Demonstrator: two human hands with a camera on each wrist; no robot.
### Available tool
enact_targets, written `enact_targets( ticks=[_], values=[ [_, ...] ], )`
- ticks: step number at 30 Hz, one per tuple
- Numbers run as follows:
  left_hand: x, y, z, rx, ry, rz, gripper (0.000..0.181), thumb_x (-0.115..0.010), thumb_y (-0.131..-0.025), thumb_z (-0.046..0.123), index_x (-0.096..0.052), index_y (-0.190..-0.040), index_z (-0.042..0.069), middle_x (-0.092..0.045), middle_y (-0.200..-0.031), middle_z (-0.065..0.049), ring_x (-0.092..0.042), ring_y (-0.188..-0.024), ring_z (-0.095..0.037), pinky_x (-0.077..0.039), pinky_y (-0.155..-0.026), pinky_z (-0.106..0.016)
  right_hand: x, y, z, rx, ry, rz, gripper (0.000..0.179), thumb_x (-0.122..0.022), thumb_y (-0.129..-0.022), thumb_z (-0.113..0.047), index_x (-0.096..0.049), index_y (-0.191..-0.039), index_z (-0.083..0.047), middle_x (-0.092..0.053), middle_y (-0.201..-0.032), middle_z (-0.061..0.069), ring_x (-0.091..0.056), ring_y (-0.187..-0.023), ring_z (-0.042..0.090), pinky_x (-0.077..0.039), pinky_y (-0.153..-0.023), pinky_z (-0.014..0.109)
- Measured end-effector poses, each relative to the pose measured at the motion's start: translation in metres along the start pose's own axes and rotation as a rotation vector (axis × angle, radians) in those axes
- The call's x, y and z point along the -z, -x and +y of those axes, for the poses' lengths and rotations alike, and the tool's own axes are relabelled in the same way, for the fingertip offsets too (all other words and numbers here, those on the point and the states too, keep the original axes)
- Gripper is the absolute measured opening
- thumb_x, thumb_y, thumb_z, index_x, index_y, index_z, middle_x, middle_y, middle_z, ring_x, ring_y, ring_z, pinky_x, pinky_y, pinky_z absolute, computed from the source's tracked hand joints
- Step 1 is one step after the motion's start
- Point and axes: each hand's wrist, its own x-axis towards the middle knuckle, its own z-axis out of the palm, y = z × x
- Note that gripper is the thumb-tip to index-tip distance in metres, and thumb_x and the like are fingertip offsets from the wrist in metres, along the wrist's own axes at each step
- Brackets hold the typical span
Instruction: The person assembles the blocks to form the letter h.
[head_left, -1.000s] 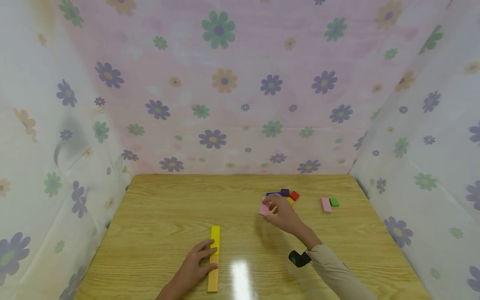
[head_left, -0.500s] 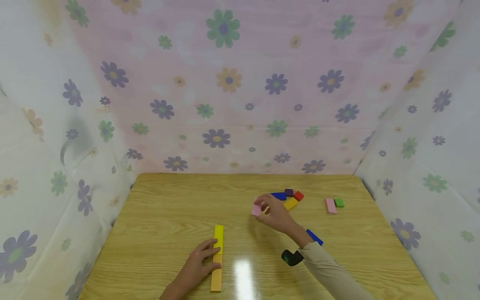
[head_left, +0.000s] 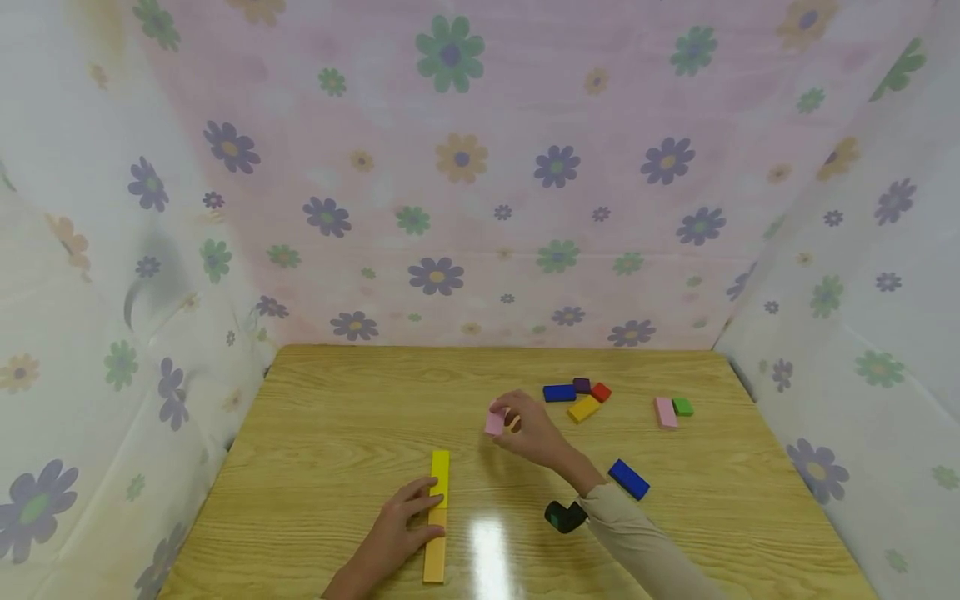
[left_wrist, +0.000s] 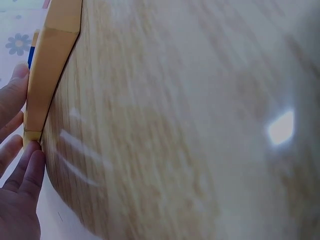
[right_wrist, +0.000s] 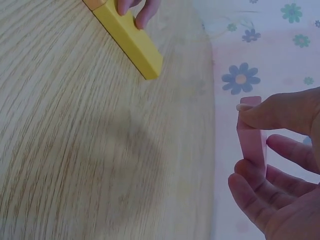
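My right hand pinches a pink block between thumb and fingers, raised over the middle of the table. The right wrist view shows this pink block with the thumb at one end and fingers at the other. A yellow block and an orange block lie end to end in a straight row. Across that row rests my left hand, its fingertips on the yellow block and its thumb on the orange one. In the left wrist view the orange block looks large and near.
Behind the right hand lie a blue block, a dark purple block, a red block and a yellow-orange block. Farther right, a pink block adjoins a green block. Another blue block lies beside the right forearm.
The right hand has carried the pink block leftward, away from the loose blocks, uncovering the blue block by the forearm. The left hand stays on the row. The view has shifted slightly.
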Motion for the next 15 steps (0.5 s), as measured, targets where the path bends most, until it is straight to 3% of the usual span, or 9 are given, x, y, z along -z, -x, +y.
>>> enact_targets(
  ticks=[15],
  values=[
    [-0.001, 0.0, -0.002, -0.019, -0.02, 0.012, 0.042, -0.074, -0.081, 0.025, -0.068, -0.114, 0.001, -0.05, -0.134, -0.011, -0.055, -0.109, -0.026, -0.051, -0.088, -0.035, -0.018, -0.01, -0.001, 0.03, 0.003, -0.041, 0.037, -0.076, -0.077, -0.001, -0.062, -0.112, -0.002, -0.056, -0.113, 0.01, -0.058, -0.08, 0.021, -0.051, -0.064, 0.025]
  ],
)
